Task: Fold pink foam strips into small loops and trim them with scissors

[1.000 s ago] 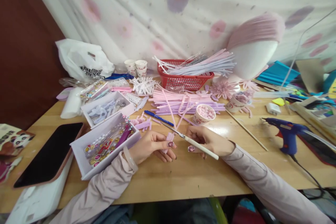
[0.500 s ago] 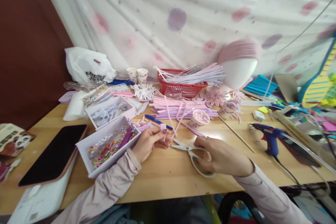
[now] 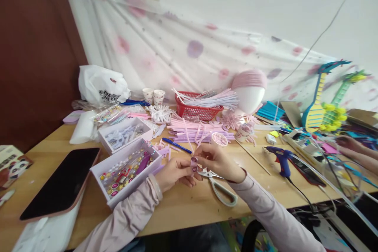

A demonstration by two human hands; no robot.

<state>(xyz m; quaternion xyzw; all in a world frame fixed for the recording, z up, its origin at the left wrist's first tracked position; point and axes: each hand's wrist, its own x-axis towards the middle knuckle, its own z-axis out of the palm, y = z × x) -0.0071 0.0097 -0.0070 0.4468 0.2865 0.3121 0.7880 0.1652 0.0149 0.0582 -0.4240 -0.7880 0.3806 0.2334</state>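
Note:
My left hand (image 3: 175,172) pinches a small folded pink pipe-cleaner piece (image 3: 193,162) just above the wooden table (image 3: 189,208). My right hand (image 3: 220,162) meets it from the right, its fingers closed on the same pink piece. White-handled scissors (image 3: 220,187) lie flat on the table under and just in front of my right hand, out of its grip. Behind my hands a blue pen (image 3: 177,145) lies next to a heap of pink and lilac pipe cleaners (image 3: 197,130), with a paper cup of pink bits (image 3: 219,139) close by.
Two white boxes of trinkets (image 3: 126,171) sit left of my hands, beside a dark tablet (image 3: 60,183). A red basket (image 3: 196,110) and a foam head (image 3: 249,94) stand at the back. A blue glue gun (image 3: 280,157) lies right. Another person's hand (image 3: 350,145) reaches in at the far right.
My right hand has set the scissors down on the table and moved over to the pink piece in my left hand. My head has lifted, showing more of the wall and right side.

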